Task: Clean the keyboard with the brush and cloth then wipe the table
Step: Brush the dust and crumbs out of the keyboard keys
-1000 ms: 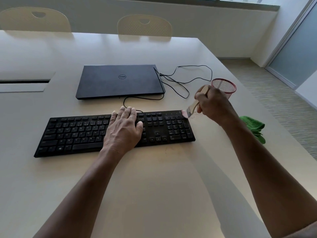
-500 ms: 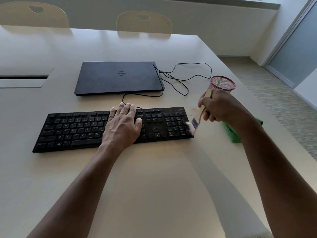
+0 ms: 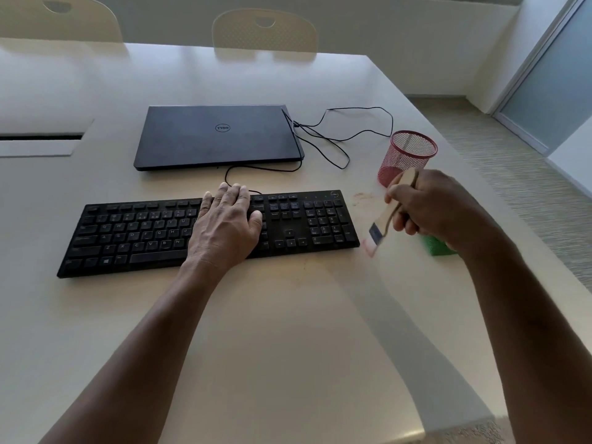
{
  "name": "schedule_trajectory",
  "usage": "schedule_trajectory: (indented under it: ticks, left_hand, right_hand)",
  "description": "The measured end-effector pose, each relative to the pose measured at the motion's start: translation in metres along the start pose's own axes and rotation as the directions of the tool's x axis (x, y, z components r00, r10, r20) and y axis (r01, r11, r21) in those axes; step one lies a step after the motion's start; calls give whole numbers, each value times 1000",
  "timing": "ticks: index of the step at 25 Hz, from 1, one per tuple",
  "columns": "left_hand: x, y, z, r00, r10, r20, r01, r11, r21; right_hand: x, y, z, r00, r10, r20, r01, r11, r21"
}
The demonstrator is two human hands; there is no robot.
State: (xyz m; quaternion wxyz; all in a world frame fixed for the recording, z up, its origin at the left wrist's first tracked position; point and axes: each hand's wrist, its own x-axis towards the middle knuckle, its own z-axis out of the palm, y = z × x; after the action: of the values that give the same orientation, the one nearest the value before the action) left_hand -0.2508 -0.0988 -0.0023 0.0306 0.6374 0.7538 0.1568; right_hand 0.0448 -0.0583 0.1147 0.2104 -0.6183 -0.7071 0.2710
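Observation:
A black keyboard (image 3: 134, 232) lies across the middle of the pale table (image 3: 288, 331). My left hand (image 3: 226, 225) rests flat on its keys, fingers straight. Just off the keyboard's right end, my right hand (image 3: 432, 206) grips the wooden handle of a small brush (image 3: 382, 224); its pale bristles point down, close to the table near the keyboard's front right corner. Only a corner of the green cloth (image 3: 437, 246) shows, since my right wrist hides most of it. A little brownish dust (image 3: 363, 196) lies on the table right of the keyboard.
A closed dark laptop (image 3: 217, 136) sits behind the keyboard, its thin black cables (image 3: 339, 133) looping to the right. A red mesh cup (image 3: 407, 157) stands near the table's right edge. Two chairs (image 3: 264, 28) are at the far side. A cable slot (image 3: 38, 137) is at left.
My right hand has swept the brush from the keyboard's top right corner down and right, off its right end. My left hand stays on the keys.

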Motion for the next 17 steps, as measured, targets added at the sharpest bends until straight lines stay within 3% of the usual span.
schedule_trajectory:
  ticks: [3, 9, 13, 17]
  left_hand:
    - [0, 0, 0, 1000, -2, 4, 2, 1000, 2]
    - [0, 0, -1, 1000, 2, 1, -2, 1000, -5]
    - [0, 0, -1, 1000, 2, 7, -2, 1000, -4]
    - [0, 0, -2, 1000, 3, 11, -3, 1000, -8]
  right_hand:
    - [-6, 1, 11, 986, -63, -154, 73, 996, 59]
    - [-43, 3, 23, 997, -43, -59, 53, 982, 180]
    - [-58, -3, 45, 971, -90, -223, 126, 980, 154]
    - [-75, -17, 71, 990, -103, -97, 126, 954, 271]
